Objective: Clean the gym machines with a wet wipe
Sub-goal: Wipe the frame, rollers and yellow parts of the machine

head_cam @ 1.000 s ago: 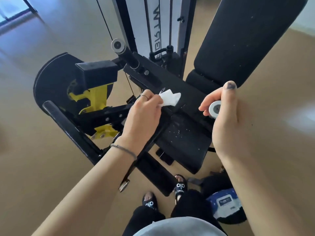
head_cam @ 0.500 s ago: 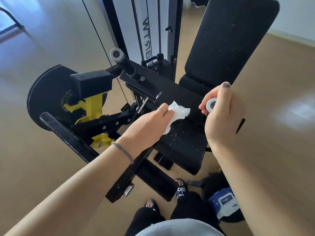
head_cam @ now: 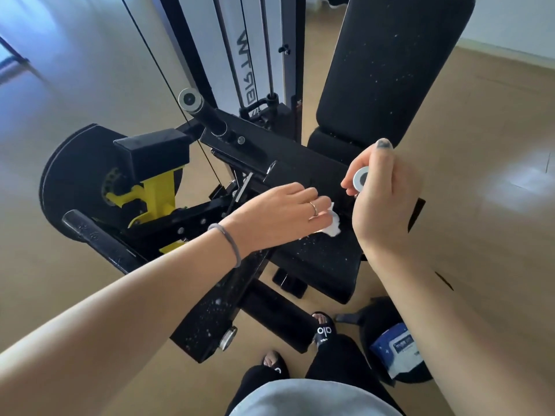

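1. On the seat pad [head_cam: 318, 259], near its rear edge where it meets the frame, our left hand [head_cam: 279, 214] pressed the wet wipe [head_cam: 332, 225] down under flattened fingers [head_cam: 318, 205].
2. A moment earlier the wipe was pinched aloft, clear of the pad; now it lay bunched on the dusty surface, mostly hidden by the hand.
3. Our right hand [head_cam: 381, 199] kept its fingers curled round the grey-capped handle [head_cam: 360, 177], steadying us.
4. We judged that wiping of the seat had begun; white specks across pad and backrest [head_cam: 387, 67] showed much left.
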Tool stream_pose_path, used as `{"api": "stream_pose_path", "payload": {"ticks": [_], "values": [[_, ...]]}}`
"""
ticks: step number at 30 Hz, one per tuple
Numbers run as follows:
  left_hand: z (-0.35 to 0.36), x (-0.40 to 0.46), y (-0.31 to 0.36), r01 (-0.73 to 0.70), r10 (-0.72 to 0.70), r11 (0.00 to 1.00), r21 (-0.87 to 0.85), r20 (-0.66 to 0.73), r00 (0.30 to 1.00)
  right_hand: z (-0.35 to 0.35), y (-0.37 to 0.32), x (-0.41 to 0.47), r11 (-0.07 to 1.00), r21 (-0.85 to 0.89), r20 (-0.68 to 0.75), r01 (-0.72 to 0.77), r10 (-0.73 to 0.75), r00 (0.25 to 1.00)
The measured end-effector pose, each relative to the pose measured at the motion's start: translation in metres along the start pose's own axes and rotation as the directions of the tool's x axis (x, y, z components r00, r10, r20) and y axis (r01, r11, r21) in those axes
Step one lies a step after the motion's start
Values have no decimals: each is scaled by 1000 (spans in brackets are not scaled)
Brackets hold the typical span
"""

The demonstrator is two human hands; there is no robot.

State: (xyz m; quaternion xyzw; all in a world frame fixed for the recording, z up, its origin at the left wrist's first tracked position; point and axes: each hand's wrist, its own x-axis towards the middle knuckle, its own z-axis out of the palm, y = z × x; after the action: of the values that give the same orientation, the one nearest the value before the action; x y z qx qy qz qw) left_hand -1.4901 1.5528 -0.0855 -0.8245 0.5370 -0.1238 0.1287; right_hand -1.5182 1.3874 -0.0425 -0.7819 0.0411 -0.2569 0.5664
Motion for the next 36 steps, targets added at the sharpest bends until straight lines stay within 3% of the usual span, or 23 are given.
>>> {"api": "stream_pose_path", "payload": {"ticks": [7, 10, 13, 21, 25, 27, 29, 33, 36], "values": [[15, 19, 14, 180, -178, 983, -44, 42, 983, -13, 6, 3, 998, 62, 173, -3, -8, 985], [13, 27, 27, 408, -406, 909, -90, 33, 913, -13, 8, 5, 998, 62, 176, -16, 5, 984], [12, 33, 34, 515, -511, 855, -62, 69, 857, -13, 9, 5, 998, 68, 186, -13, 0, 982], [5, 6, 30, 431, -432, 899, 71, -9, 902, -20, 9, 5, 998, 63, 235, -6, -9, 972], [-5, 31, 27, 448, -461, 887, 108, 210, 862, -15, 9, 6, 995, 93, 220, -31, 10, 975], [-4, 49, 34, 440, -493, 869, 224, 326, 807, -13, 10, 5, 994, 104, 218, -36, 13, 976], [-3, 61, 36, 490, -545, 838, 238, 372, 751, -13, 11, 5, 994, 99, 222, -43, 20, 975], [-3, 54, 36, 676, -662, 734, 73, 299, 687, -13, 10, 8, 994, 92, 234, -63, 40, 971], [-13, 42, 50, 794, -793, 602, -91, 48, 607, -14, 10, 9, 994, 67, 238, -82, 63, 969]]}}
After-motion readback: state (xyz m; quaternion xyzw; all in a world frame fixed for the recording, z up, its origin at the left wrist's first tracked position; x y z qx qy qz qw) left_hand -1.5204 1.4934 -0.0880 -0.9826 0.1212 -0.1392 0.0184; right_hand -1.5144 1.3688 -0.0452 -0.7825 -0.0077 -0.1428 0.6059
